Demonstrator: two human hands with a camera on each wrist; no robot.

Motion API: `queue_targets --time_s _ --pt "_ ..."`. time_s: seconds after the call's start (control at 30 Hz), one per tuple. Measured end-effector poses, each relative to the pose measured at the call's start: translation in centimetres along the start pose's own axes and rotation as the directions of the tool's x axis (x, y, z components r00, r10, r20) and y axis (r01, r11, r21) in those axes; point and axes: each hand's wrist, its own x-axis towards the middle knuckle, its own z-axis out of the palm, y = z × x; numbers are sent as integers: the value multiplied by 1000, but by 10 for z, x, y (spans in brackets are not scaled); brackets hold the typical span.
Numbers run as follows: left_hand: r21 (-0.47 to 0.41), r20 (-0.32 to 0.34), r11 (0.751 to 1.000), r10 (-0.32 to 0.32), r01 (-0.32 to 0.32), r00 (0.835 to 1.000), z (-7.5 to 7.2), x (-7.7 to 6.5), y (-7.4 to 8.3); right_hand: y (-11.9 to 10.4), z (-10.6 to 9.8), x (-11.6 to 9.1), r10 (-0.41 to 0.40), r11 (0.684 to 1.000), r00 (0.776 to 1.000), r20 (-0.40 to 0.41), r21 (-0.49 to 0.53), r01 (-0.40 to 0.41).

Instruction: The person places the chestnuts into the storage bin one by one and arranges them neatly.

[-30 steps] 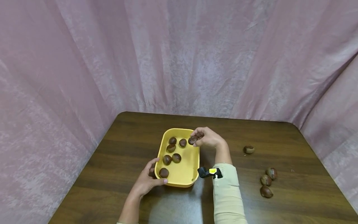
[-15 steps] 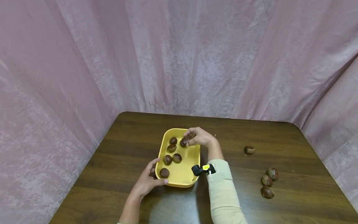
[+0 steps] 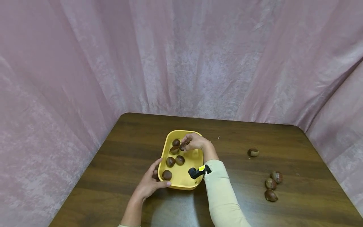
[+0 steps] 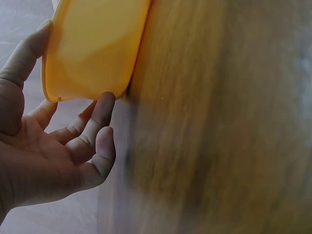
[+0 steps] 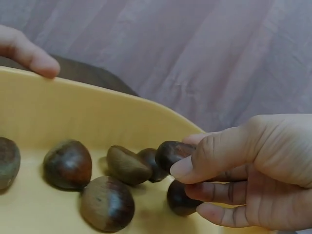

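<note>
My left hand (image 3: 148, 183) grips the near-left corner of a yellow plastic box (image 3: 181, 187), thumb on the rim. In the left wrist view its fingertips (image 4: 103, 105) press the box's outer wall. My right hand (image 3: 196, 143) is over the far part of the box. The right wrist view shows it pinching a glossy brown chestnut (image 5: 169, 152) between thumb and fingers. Just under its fingers lies another chestnut (image 5: 180, 200). Several more chestnuts, such as a half-pale chestnut (image 5: 108, 204) and a darker chestnut (image 5: 67, 165), rest on the box floor, mostly along its left side.
On the brown wooden table (image 3: 227, 138), a lone chestnut (image 3: 253, 152) lies right of the box. Further right and nearer sits a group of three, including a dark chestnut (image 3: 271, 195). A pink curtain (image 3: 198, 63) hangs behind the table.
My right hand has moved left with the chestnut, from the box's right rim to near the chestnuts at its far left. The left hand has kept its hold on the corner.
</note>
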Motion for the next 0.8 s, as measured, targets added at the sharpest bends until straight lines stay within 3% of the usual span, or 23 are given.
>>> queue_targets --time_s 0.27,0.4,0.8 --pt "-4 3 1000 3 -3 1000 0 4 -1 4 3 9 35 994 999 -1 -99 -34" --pt "-6 1 1000 3 -3 1000 0 2 4 3 8 11 46 991 998 -42 -126 -51" --pt "3 0 1000 -22 22 1000 -2 4 -1 -7 3 -5 30 990 997 -69 -137 -39"
